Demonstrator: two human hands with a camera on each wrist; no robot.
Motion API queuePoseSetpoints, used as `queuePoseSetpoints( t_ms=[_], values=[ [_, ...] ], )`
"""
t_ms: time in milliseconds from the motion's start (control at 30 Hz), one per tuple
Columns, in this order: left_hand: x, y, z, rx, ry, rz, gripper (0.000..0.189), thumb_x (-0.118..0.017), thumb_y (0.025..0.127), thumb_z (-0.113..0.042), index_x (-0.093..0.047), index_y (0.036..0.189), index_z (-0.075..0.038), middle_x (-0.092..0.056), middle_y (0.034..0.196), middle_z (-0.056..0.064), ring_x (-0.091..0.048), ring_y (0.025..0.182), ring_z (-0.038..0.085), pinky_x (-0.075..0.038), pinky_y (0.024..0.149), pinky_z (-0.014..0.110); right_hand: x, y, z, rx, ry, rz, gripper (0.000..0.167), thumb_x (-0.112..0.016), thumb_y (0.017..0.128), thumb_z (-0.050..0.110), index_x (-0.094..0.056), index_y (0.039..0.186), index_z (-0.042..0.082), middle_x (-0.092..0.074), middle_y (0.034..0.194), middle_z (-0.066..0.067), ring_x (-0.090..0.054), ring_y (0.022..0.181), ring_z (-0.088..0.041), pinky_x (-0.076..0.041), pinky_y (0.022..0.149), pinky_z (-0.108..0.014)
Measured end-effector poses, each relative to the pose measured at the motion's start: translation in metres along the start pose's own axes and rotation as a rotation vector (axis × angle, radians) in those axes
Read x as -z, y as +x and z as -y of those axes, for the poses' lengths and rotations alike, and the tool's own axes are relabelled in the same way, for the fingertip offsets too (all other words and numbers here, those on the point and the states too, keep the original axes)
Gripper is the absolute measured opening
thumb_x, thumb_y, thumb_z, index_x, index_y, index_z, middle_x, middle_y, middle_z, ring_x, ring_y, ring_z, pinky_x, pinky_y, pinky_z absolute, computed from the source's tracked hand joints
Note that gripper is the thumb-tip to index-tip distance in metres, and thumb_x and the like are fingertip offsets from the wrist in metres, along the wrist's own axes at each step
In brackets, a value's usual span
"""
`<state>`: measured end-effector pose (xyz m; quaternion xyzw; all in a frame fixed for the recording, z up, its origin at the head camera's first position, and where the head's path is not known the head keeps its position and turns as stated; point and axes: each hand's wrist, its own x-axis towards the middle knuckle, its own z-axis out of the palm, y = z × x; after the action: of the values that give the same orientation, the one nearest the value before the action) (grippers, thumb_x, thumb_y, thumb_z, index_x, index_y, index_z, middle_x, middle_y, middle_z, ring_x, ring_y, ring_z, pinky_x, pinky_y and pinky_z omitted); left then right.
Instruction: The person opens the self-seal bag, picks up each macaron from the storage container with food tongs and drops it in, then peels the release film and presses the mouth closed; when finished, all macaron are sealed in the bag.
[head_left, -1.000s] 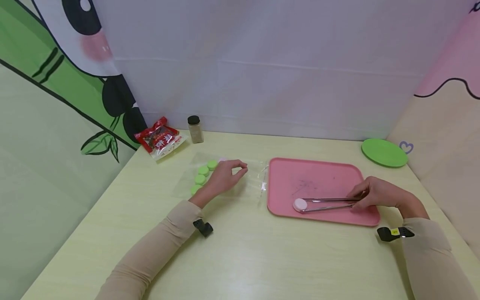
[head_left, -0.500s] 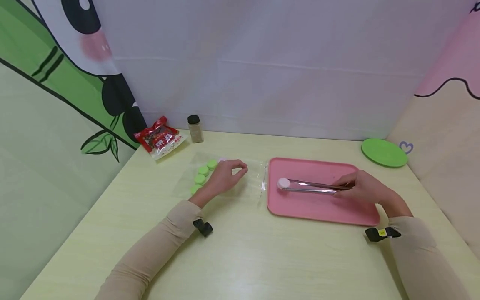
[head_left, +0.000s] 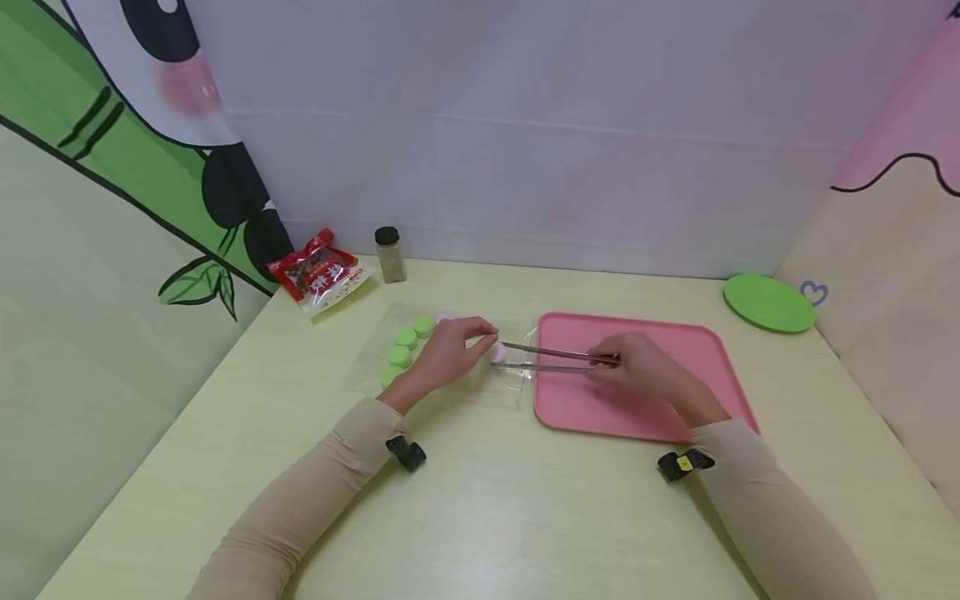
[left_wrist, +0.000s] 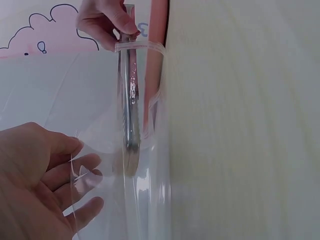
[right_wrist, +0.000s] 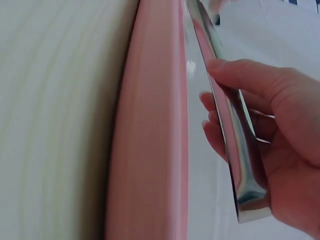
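Observation:
A clear plastic bag (head_left: 375, 354) lies on the table with several green macaron-like discs (head_left: 399, 357) in a row inside. A lilac disc (head_left: 444, 317) shows behind my left hand (head_left: 447, 354), which pinches the bag's upper layer by the mouth and lifts it. In my right hand (head_left: 641, 367) are metal tongs (head_left: 558, 357), gripped between thumb and fingers. Their tips hold a pale pink macaron-like disc (head_left: 498, 353) at the bag's mouth, near my left fingertips. The left wrist view shows the tongs (left_wrist: 131, 95) reaching through the mouth, seen behind the clear film.
A pink tray (head_left: 577, 408) sits just right of the bag, beneath my right hand. A green plate (head_left: 769, 303) is at the back right. At the back left stand a red snack packet (head_left: 318, 273) and a black-capped jar (head_left: 390, 257).
My right hand has carried the tongs and the pale pink disc leftward, off the tray and to the bag's mouth. My left hand has stayed in place.

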<state>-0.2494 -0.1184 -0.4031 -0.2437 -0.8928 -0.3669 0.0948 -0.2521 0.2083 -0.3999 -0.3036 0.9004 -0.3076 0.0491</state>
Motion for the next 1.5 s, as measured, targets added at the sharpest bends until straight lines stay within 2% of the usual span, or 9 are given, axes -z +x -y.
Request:
queuePoseSetpoints(
  t_ms=[100,267,467,567,800,1167,1367,1500],
  values=[
    [0.001,0.000,-0.002,-0.007,-0.008,-0.009,0.015,-0.067,0.097,-0.013,-0.075,0.104,-0.001,-0.076,0.100,0.007,-0.070,0.100,0.024,-0.055,0.090,0.041,-0.011,0.016,0.016,0.015,-0.048,0.010,0.028,-0.077,0.089,0.015,-0.075,0.112,0.000,-0.071,0.094,-0.001,-0.058,0.081,-0.015,-0.052,0.072,-0.031],
    [0.002,0.000,-0.004,-0.012,0.002,-0.012,0.016,-0.067,0.097,-0.013,-0.075,0.104,-0.001,-0.076,0.099,0.007,-0.071,0.093,0.022,-0.056,0.083,0.039,-0.029,0.039,0.036,0.101,-0.111,0.009,0.023,-0.076,0.090,0.016,-0.077,0.108,0.003,-0.067,0.085,0.002,-0.057,0.076,-0.013,-0.051,0.070,-0.031],
    [0.001,-0.001,-0.004,-0.023,-0.012,-0.010,0.016,-0.067,0.097,-0.012,-0.075,0.104,0.000,-0.075,0.101,0.008,-0.071,0.099,0.024,-0.056,0.088,0.040,-0.043,0.058,0.053,0.150,-0.071,0.034,0.006,-0.073,0.092,0.014,-0.077,0.093,0.010,-0.063,0.076,0.005,-0.052,0.068,-0.010,-0.048,0.065,-0.027],
    [0.000,0.000,-0.004,-0.022,-0.010,-0.010,0.016,-0.067,0.097,-0.013,-0.075,0.105,-0.001,-0.075,0.103,0.008,-0.070,0.100,0.024,-0.056,0.088,0.038,-0.046,0.064,0.059,0.167,-0.054,0.051,0.006,-0.072,0.093,0.015,-0.075,0.089,0.011,-0.066,0.077,0.005,-0.052,0.067,-0.009,-0.048,0.064,-0.027],
    [0.000,0.000,-0.004,-0.008,-0.004,-0.006,0.018,-0.066,0.098,-0.014,-0.075,0.107,-0.001,-0.075,0.106,0.008,-0.070,0.103,0.024,-0.056,0.088,0.039,-0.052,0.070,0.063,0.130,-0.023,0.082,0.011,-0.073,0.093,0.016,-0.077,0.099,0.007,-0.071,0.083,0.001,-0.054,0.064,-0.007,-0.048,0.061,-0.024],
    [-0.002,-0.001,-0.002,-0.024,0.020,-0.011,0.018,-0.066,0.098,-0.015,-0.075,0.107,-0.001,-0.075,0.104,0.008,-0.070,0.102,0.025,-0.055,0.090,0.042,-0.057,0.072,0.068,0.131,0.005,0.100,0.018,-0.073,0.093,0.015,-0.077,0.106,0.003,-0.069,0.079,0.000,-0.051,0.058,-0.007,-0.044,0.056,-0.023],
    [-0.002,0.000,-0.005,-0.010,0.001,-0.006,0.018,-0.066,0.098,-0.014,-0.075,0.107,-0.001,-0.075,0.105,0.008,-0.069,0.104,0.025,-0.056,0.089,0.040,-0.055,0.069,0.063,0.089,0.025,0.080,0.030,-0.076,0.090,0.016,-0.074,0.114,-0.002,-0.074,0.099,-0.011,-0.059,0.071,-0.009,-0.051,0.066,-0.025],
    [-0.001,-0.001,-0.006,-0.006,-0.006,-0.010,0.017,-0.067,0.097,-0.012,-0.075,0.106,0.000,-0.075,0.104,0.008,-0.070,0.102,0.024,-0.057,0.086,0.037,-0.046,0.063,0.058,0.068,0.035,0.088,0.024,-0.076,0.089,0.015,-0.076,0.109,0.002,-0.072,0.088,-0.005,-0.054,0.071,-0.010,-0.048,0.065,-0.026]
  ],
)
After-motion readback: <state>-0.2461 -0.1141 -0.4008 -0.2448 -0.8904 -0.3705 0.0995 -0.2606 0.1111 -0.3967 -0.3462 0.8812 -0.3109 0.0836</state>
